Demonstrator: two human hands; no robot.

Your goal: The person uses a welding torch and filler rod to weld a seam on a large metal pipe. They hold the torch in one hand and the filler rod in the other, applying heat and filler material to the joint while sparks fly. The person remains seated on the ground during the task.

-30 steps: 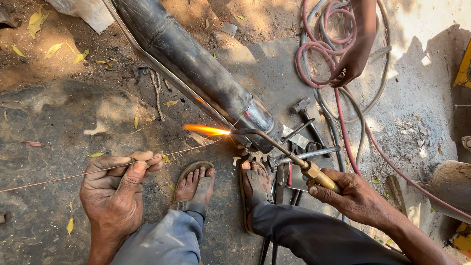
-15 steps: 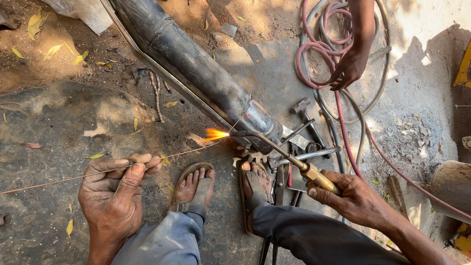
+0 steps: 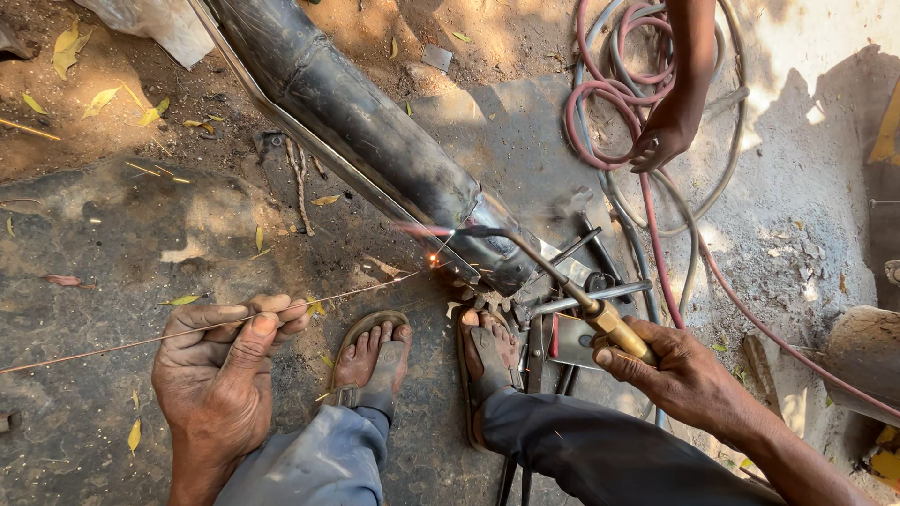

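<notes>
My left hand point(image 3: 223, 370) pinches a thin filler rod point(image 3: 361, 288) that runs right to a glowing spot point(image 3: 434, 258) on the dark metal pipe point(image 3: 361, 117). My right hand point(image 3: 680, 370) grips the brass handle of a gas torch point(image 3: 562, 281), whose bent tip points at the same spot beside the pipe's lower end. The pipe lies slanted from the upper left down to the middle. My sandalled feet point(image 3: 427, 351) rest just below the glowing spot.
Another person's hand point(image 3: 661, 141) hangs at the upper right over coiled red and grey hoses point(image 3: 609, 103). Metal tools and scrap pieces point(image 3: 572, 319) lie by my right foot. Dry leaves dot the dirt and concrete ground; a rounded stone-like object point(image 3: 867, 361) sits at the right.
The bright orange flame seen earlier has shrunk to a small glowing spot on the pipe. The torch tip moved right and up to the pipe; the rod tip followed.
</notes>
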